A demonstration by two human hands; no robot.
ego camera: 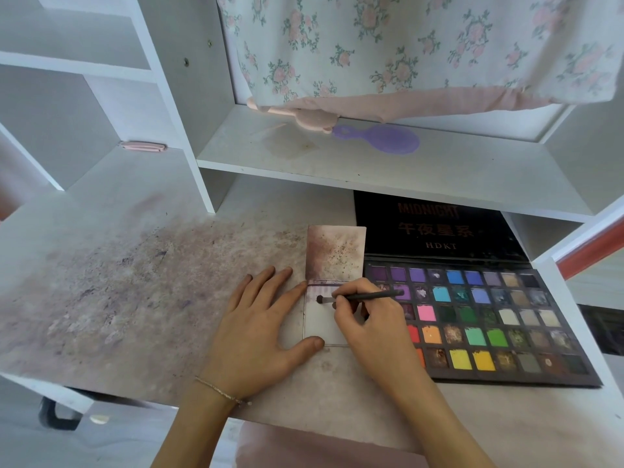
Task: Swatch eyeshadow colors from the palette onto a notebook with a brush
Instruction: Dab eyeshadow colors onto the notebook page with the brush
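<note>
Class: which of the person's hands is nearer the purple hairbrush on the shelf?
Right. The right hand lies almost straight below the hairbrush; the left hand is further left.

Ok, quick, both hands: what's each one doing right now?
Left hand: open, fingers flat, steadying the notebook.
Right hand: holding the brush, tip on the page.

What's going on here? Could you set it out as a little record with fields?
activity: swatching eyeshadow onto a small notebook
right hand: pinches a brush, tip on the page near its top
left hand: flat, fingers spread, steadying the notebook's left edge
palette: open, right of the notebook, many coloured pans
notebook cover: flipped up, smudged with pigment
desk: white, stained with powder
shelf above: purple hairbrush
</note>
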